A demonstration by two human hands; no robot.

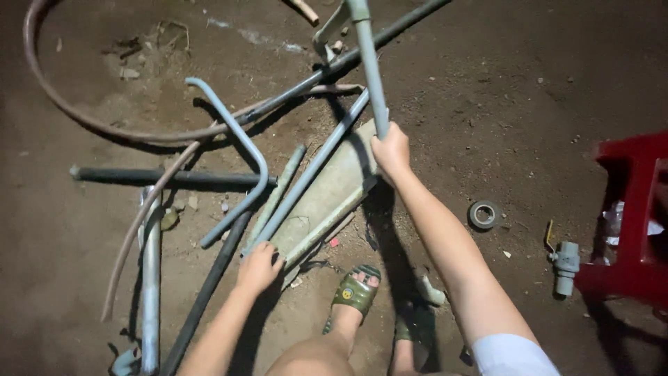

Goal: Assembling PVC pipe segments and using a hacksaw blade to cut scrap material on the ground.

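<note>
My right hand (391, 150) grips a grey plastic pipe (369, 63) that rises steeply toward the top of the view. My left hand (259, 267) is closed around the near end of a second straight grey pipe (313, 167), which slants up to the right across a pale concrete slab (330, 198) lying on the dirt. A bent grey pipe (236, 132) with a hooked top lies just left of that one. My foot in a green sandal (356, 291) stands on the ground below the slab.
A black pipe (160, 176) lies crosswise at left, a long dark pipe (348, 59) runs diagonally, and a brown hose (83, 118) loops around the upper left. A tape roll (483, 214), a grey valve (566, 264) and a red plastic stool (630, 223) sit at right.
</note>
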